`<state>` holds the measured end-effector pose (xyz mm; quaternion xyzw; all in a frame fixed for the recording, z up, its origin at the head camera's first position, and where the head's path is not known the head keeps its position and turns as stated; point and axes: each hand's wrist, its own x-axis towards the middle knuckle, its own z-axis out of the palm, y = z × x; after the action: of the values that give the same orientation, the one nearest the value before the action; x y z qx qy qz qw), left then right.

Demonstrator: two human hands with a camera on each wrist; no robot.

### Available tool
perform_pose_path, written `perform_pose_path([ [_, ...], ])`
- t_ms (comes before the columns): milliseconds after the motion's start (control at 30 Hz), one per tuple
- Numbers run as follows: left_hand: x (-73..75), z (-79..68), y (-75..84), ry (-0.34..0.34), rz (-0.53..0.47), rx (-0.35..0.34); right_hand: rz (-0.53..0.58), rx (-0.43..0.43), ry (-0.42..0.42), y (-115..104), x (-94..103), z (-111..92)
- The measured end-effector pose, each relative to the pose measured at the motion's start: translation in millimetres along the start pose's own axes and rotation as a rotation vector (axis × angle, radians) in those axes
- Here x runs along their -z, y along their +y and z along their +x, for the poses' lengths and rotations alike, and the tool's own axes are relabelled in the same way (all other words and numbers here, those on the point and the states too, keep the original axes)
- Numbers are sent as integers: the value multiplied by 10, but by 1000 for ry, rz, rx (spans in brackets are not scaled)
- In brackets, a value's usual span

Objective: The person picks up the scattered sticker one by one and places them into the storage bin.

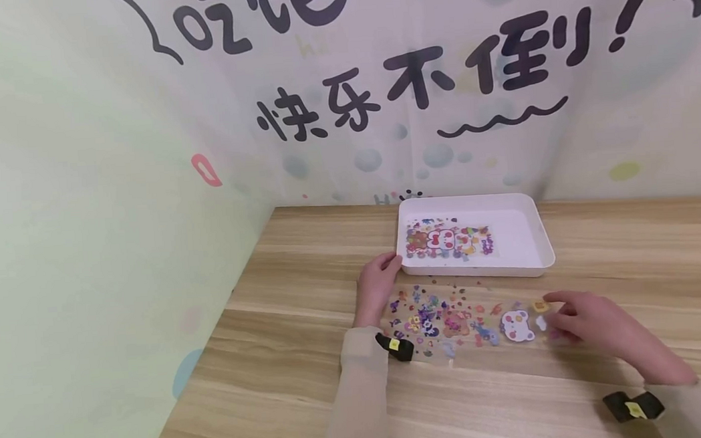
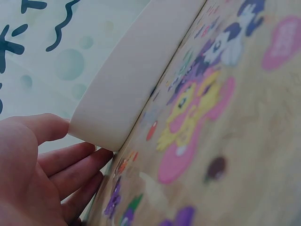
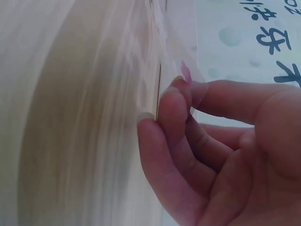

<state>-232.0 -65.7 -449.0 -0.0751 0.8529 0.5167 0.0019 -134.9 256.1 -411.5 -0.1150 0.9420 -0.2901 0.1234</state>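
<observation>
My left hand (image 1: pixel 379 285) touches the front left corner of a white tray (image 1: pixel 547 260). In the left wrist view its thumb meets the tray's rim, and the other fingers reach fairly straight along its lower edge. A clear sticker sheet (image 1: pixel 455 324) with colourful cartoon figures lies on the wooden table in front of the tray. At that sheet's right end, my right hand (image 1: pixel 594 324) pinches the thin film (image 3: pixel 188 61) between thumb and fingertips, beside a pink sticker (image 3: pixel 185 70). A white bear sticker (image 1: pixel 517 327) sits to the left of this hand.
Inside the tray's left part lies another sticker sheet (image 1: pixel 442 240). Behind the wooden table (image 1: pixel 305 262) hangs a pale printed cloth (image 1: pixel 347 172) with large dark characters. A pale wall (image 1: pixel 88 262) borders the table on the left.
</observation>
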Motion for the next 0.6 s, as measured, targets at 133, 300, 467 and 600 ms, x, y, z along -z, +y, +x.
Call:
perform_pose_path([
  [133,9,-1,0,1,1,4,11,-31,-9,81,62,-4],
  [300,7,-3,-1,3,9,-3,68,-75,-24,194,111,-20],
  [467,0,7,-10,6,12,-6,167,-94,-32,310,137,-33],
  [600,-7,14,-12,4,7,-1,235,-84,-45,413,167,-43],
])
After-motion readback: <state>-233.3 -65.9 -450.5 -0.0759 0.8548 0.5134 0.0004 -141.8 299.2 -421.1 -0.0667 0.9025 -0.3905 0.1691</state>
